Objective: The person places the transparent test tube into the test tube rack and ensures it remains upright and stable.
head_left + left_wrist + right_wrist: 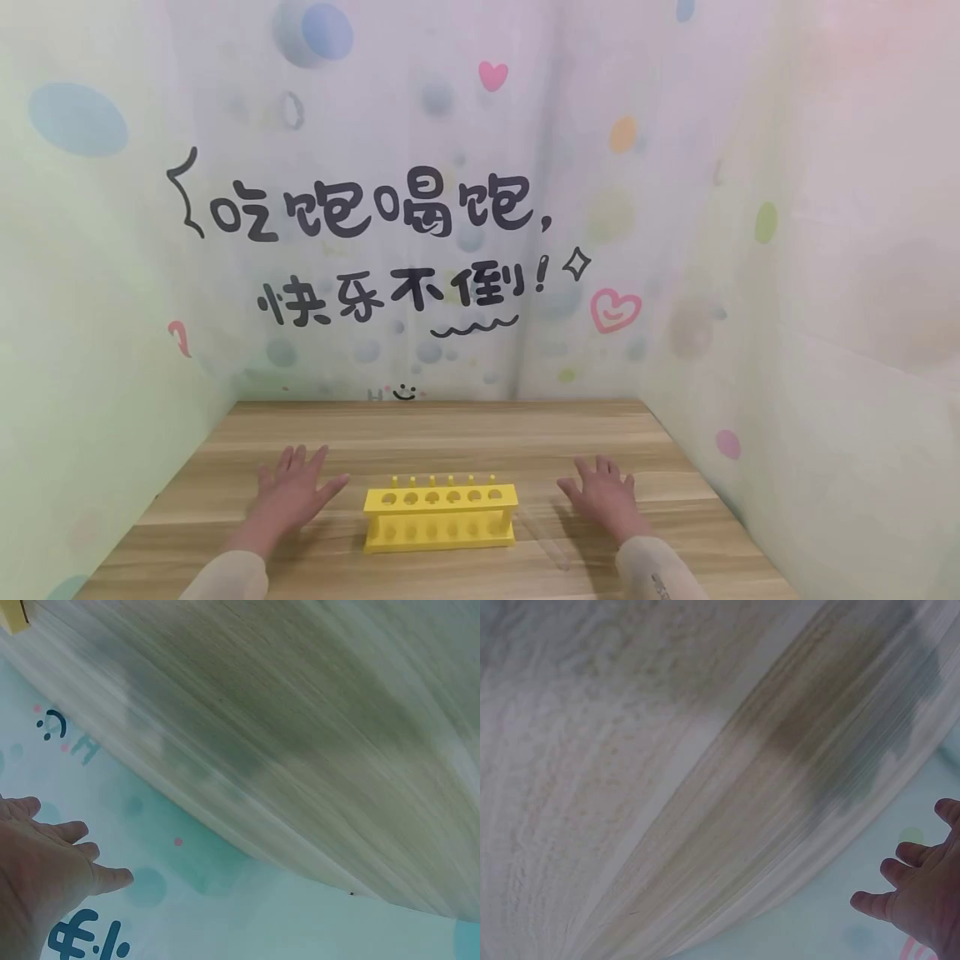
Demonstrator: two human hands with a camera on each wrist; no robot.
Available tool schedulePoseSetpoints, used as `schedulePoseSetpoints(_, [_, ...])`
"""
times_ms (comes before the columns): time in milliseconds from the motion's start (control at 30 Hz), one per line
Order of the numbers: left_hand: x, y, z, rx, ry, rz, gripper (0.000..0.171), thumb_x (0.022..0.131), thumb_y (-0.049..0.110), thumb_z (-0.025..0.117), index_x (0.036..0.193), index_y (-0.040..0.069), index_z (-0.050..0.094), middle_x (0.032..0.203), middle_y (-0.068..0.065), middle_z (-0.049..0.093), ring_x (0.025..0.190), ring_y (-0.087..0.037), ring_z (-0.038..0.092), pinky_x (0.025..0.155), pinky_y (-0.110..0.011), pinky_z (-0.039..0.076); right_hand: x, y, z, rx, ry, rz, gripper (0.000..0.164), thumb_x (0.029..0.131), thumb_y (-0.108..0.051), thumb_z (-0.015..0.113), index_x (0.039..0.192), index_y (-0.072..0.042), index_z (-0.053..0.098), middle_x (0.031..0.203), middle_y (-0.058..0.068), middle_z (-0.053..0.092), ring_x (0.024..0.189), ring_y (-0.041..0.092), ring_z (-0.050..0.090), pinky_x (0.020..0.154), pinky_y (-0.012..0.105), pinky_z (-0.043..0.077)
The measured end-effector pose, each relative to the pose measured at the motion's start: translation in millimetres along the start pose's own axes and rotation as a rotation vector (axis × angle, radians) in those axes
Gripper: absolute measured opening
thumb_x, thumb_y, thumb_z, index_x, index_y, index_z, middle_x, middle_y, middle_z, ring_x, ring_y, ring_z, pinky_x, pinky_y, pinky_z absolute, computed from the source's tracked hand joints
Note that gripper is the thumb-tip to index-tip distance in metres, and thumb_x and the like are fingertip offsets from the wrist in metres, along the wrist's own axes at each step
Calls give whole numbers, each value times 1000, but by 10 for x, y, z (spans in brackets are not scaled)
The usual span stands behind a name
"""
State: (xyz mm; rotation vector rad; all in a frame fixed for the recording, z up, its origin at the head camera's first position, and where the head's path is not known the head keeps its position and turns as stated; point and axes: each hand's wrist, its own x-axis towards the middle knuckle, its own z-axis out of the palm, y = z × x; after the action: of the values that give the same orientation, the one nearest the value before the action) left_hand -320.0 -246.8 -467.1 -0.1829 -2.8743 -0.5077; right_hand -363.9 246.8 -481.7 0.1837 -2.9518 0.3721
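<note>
A yellow test tube rack (442, 546) stands upright on the wooden table, with a row of round holes on top and a row of short pegs behind. To its right lies a clear test tube (551, 546), hard to make out against the wood. My left hand (291, 498) is left of the rack, fingers spread, holding nothing. On the other side, beyond the tube, my right hand (606, 498) also has its fingers spread and holds nothing. Each wrist view shows its own hand, the left (56, 862) and the right (922, 892), with fingers apart.
The wooden table (450, 433) meets a patterned cloth wall (405, 108) at its back edge, printed with dark writing, dots and hearts. Similar cloth hangs along the left and right sides. A yellow corner of the rack (13, 616) shows in the left wrist view.
</note>
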Motion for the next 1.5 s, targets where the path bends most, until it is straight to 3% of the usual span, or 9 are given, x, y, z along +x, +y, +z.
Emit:
schedulePoseSetpoints(567, [0, 124, 13, -45, 50, 49, 81, 98, 61, 46, 147, -4, 39, 148, -40, 27, 137, -60, 18, 102, -81, 4, 10, -3, 33, -8, 5, -6, 63, 100, -53, 49, 142, -6, 51, 142, 37, 40, 134, 56, 32, 101, 80, 20])
schedulePoseSetpoints(833, [10, 232, -24, -75, 17, 68, 80, 98, 62, 45, 147, -1, 40, 149, -39, 28, 138, -59, 19, 104, -78, 11, 7, 3, 30, -5, -1, 0, 63, 100, -53, 48, 143, -6, 51, 143, 37, 39, 134, 56, 31, 101, 80, 20])
schedulePoseSetpoints(1167, [11, 346, -49, -118, -16, 90, 80, 97, 63, 45, 148, 0, 41, 149, -38, 29, 139, -57, 20, 107, -75, 11, -1, 4, 21, 5, 2, 1, 60, 101, -50, 50, 142, -6, 52, 143, 37, 39, 134, 56, 31, 100, 81, 19])
schedulePoseSetpoints(1500, [-28, 388, -36, -264, -60, 101, 73, 97, 54, 54, 146, 0, 43, 151, -35, 30, 139, -56, 23, 108, -72, 19, 26, -20, 52, -1, -21, 10, 63, 100, -52, 48, 144, -7, 49, 146, 36, 36, 136, 56, 29, 104, 79, 17])
